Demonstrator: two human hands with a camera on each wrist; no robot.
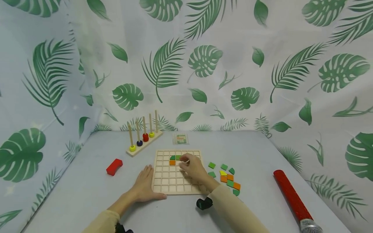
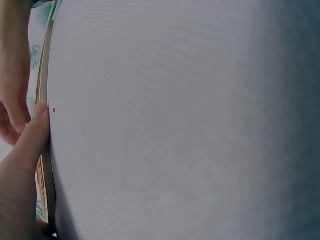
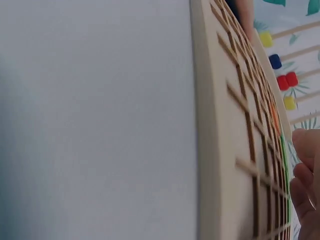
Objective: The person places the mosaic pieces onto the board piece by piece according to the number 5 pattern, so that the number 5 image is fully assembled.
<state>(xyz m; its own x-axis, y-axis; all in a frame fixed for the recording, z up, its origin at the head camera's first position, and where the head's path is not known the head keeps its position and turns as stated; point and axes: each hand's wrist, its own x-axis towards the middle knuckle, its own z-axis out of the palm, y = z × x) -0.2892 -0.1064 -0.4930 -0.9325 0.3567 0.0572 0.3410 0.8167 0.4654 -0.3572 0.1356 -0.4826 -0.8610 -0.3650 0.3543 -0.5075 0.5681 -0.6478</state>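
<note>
A wooden grid board (image 1: pixel 169 181) lies on the table. My left hand (image 1: pixel 145 185) rests at its near left corner, fingers along the left side and thumb at the front edge. In the left wrist view, the thumb (image 2: pixel 32 135) touches the board's edge. Over the upper right part of the grid is my right hand (image 1: pixel 192 166), its fingers bent just beside a green square tile (image 1: pixel 178 157). Whether a tile is between those fingertips is hidden. A green rounded tile (image 1: pixel 173 158) and an orange tile (image 1: pixel 172 162) sit in grid cells.
Several loose green, orange and yellow tiles (image 1: pixel 230 177) lie right of the board. Behind it is a small pattern card (image 1: pixel 180 138). A peg stand (image 1: pixel 144 147) with coloured beads stands at back left, a red block (image 1: pixel 114 167) at left, a red tube (image 1: pixel 292 195) at right.
</note>
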